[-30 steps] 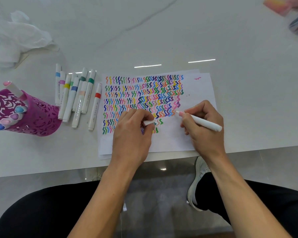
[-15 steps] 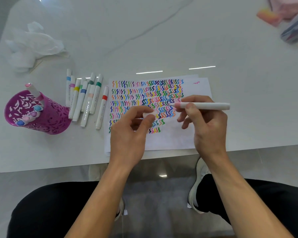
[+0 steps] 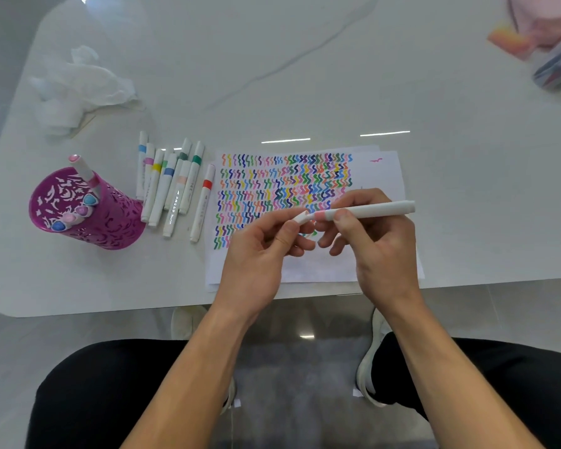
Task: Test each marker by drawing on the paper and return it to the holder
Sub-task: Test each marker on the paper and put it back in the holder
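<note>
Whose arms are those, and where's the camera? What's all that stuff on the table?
No robot here: those are a person's arms. The camera sits on their head and looks down. The right hand holds a marker; the left hand pinches a white cap by its pink tip. On the table lie paper full of coloured squiggles, a row of loose markers, a purple holder with more inside, and a crumpled tissue.
</note>
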The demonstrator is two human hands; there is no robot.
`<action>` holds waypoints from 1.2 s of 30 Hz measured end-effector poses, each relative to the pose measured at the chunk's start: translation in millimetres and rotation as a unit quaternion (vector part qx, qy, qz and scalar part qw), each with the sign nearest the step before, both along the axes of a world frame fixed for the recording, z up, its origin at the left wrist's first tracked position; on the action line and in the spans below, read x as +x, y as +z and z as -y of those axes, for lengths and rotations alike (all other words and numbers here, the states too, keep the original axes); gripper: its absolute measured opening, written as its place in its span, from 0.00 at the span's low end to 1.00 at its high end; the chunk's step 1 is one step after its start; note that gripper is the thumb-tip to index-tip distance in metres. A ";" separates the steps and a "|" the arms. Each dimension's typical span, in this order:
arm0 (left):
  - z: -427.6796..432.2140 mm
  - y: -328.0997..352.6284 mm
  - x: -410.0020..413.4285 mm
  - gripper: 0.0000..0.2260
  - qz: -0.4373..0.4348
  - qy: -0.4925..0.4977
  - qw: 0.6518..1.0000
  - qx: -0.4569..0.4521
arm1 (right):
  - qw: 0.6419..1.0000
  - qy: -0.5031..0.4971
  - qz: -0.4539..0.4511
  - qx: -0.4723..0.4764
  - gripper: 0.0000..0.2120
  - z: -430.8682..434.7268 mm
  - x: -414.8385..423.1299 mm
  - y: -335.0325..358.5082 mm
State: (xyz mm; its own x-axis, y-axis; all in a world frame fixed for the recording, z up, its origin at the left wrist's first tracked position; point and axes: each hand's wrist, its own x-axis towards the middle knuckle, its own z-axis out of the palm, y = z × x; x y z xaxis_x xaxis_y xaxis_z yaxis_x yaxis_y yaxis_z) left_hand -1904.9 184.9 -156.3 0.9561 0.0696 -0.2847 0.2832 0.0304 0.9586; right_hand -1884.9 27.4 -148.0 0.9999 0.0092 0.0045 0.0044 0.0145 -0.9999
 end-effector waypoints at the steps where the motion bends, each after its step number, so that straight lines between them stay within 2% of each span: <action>1: -0.3 -0.5 0.2 0.10 0.003 -0.003 1.000 0.004 | 1.000 0.001 -0.003 -0.003 0.01 0.1 0.4 -1.1; 7: -0.3 -2.7 0.0 0.10 0.026 -0.008 1.000 0.014 | 1.000 0.008 -0.014 -0.005 0.01 -0.6 2.1 -5.2; 14: -3.1 1.8 -2.6 0.09 0.051 0.008 0.998 0.047 | 0.999 0.030 -0.025 0.036 0.02 -1.7 2.0 -6.6; 19: -4.6 -1.4 -3.4 0.09 0.047 0.009 0.996 0.075 | 0.998 0.053 -0.030 0.031 0.08 -2.6 2.3 -9.5; 26: -5.0 2.4 -2.4 0.08 0.031 0.006 0.996 0.079 | 0.997 0.056 -0.040 0.019 0.08 -4.4 2.9 -13.5; 29: -4.1 5.8 -3.6 0.08 0.028 -0.001 0.996 0.081 | 0.997 0.061 -0.040 0.010 0.04 -6.3 4.4 -13.2; 33: -10.0 12.7 -3.4 0.07 0.041 0.046 0.996 0.068 | 0.998 0.047 -0.048 0.004 0.06 -12.2 5.9 -13.5; 36: -20.3 18.6 -2.2 0.07 0.068 0.138 0.986 0.057 | 0.999 0.007 -0.037 -0.009 0.08 -16.0 7.9 -15.4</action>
